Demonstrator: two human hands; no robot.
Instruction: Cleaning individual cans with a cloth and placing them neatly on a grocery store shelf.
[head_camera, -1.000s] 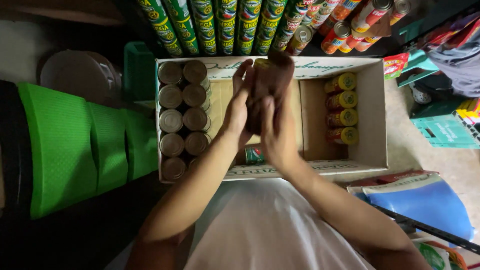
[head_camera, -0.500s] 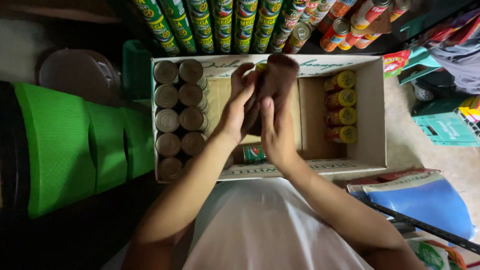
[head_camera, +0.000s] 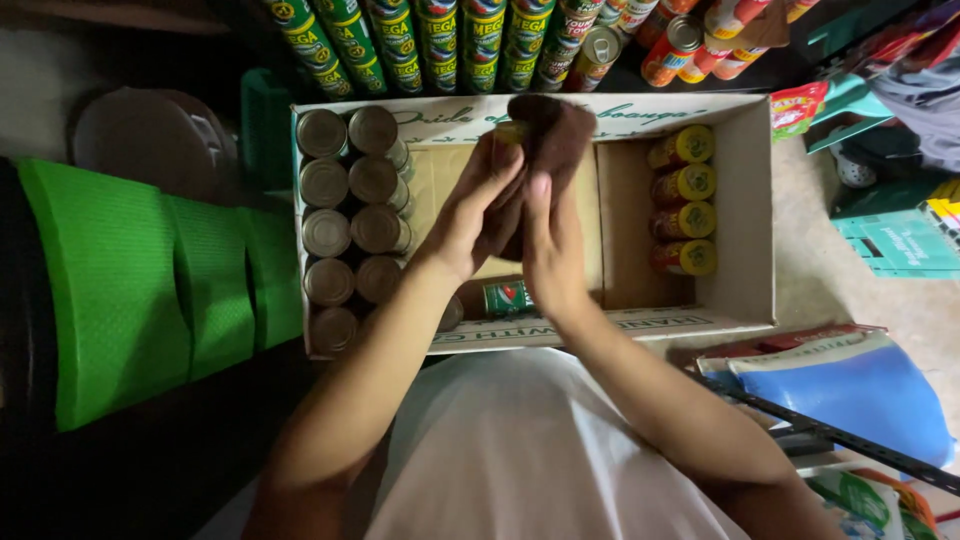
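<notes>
Our left hand is wrapped around a can, fingers curled on its side so only a bit of yellow-green label shows at the top. Our right hand presses a dark brown cloth against the can from the other side, fingers flat and close together on the cloth; cloth and can sit pinched between the two hands, raised above the middle of an open cardboard box.

Directly below the grip, toward our body, one green-labelled can lies on its side on the box floor. To the left of the grip, upright cans with bare metal tops stand in two rows along the box's left wall. To the right of it, past a cardboard divider, four yellow-labelled cans lie in a column.

Beyond the grip, outside the box's far wall, a shelf row of cans with green and red labels runs across. Further left of the box lies a bright green plastic piece. Further right, near our right forearm, a blue and white sack lies on the floor.
</notes>
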